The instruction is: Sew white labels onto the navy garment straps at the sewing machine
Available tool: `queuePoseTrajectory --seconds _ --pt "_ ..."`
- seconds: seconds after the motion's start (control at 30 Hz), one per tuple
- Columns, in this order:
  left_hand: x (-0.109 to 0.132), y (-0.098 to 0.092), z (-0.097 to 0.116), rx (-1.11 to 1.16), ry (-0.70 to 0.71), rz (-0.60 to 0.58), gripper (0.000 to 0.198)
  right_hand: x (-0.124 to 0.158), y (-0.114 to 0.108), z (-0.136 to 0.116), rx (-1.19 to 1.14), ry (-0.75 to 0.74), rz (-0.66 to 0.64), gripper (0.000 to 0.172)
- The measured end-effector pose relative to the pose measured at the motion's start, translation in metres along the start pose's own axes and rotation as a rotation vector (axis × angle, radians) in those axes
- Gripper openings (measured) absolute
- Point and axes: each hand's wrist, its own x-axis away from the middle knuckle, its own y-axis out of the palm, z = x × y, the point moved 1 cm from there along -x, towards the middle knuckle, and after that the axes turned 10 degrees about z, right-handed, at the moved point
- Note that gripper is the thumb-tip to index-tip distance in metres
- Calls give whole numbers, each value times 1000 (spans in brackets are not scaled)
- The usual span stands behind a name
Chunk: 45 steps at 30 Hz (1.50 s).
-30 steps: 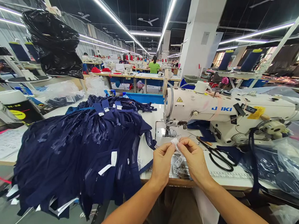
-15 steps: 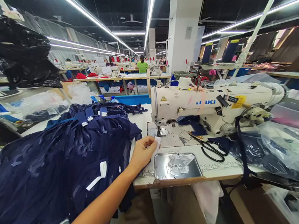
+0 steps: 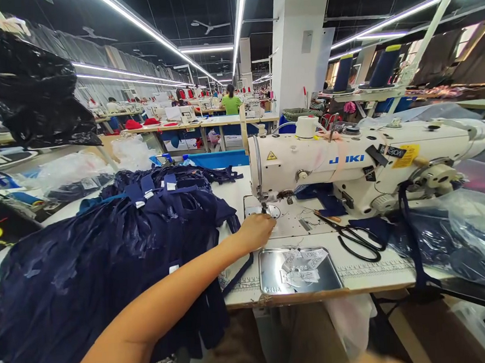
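Observation:
My left hand is at the needle of a white sewing machine, just in front of its presser foot. Its fingers are closed and bent downward; the white label seen in them a moment ago is hidden beneath them. A navy strap runs below the wrist to the table edge. To the left lies a big heap of navy garments with small white labels. At the bottom edge a blurred skin-coloured patch, seemingly my right hand, shows no clear fingers.
A shiny metal tray holding printed labels sits at the table's front edge. Black-handled scissors lie right of it, beside plastic-wrapped navy cloth. A black plastic bag hangs at upper left. Another person sits far off.
My left hand has moved forward from the table front to the needle, and the white label has gone out of sight under it. A blurred patch has appeared at the bottom right.

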Motion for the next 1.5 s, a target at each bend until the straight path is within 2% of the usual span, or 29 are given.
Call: queuePoseTrajectory --seconds 0.07,0.13,0.2,0.27,0.37,0.47,0.57,0.67,0.77,0.9,1.1,1.33,1.5 --pt "-4 6 -2 3 30 -4 18 -12 -14 7 56 47 28 21" --pt "-6 12 -4 -1 52 1 19 -34 -27 29 225 106 249 20" --pt "-7 16 -5 8 61 16 19 -62 -36 59 377 148 324 21" --pt "-7 20 -7 34 64 37 18 -87 -40 87 541 171 301 15" --pt "-8 25 -9 74 64 66 18 -113 -35 109 675 84 158 14" --pt "-7 29 -12 103 58 91 19 -123 -27 113 719 61 97 5" --pt "-2 28 -20 146 71 129 20 -124 -24 117 707 58 98 9" --pt "6 26 -29 205 119 145 30 -122 -26 123 679 42 135 8" --pt "12 26 -34 244 144 137 29 -121 -27 125 689 33 131 7" --pt "12 33 -30 281 96 150 29 -121 -24 122 722 11 104 5" --pt "11 35 -23 471 -105 170 31 -120 -22 124 794 -13 72 6" --pt "11 39 -22 520 -62 207 30 -121 -20 125 799 -1 71 7" --pt "11 42 -23 426 10 220 30 -120 -20 124 795 32 93 9"
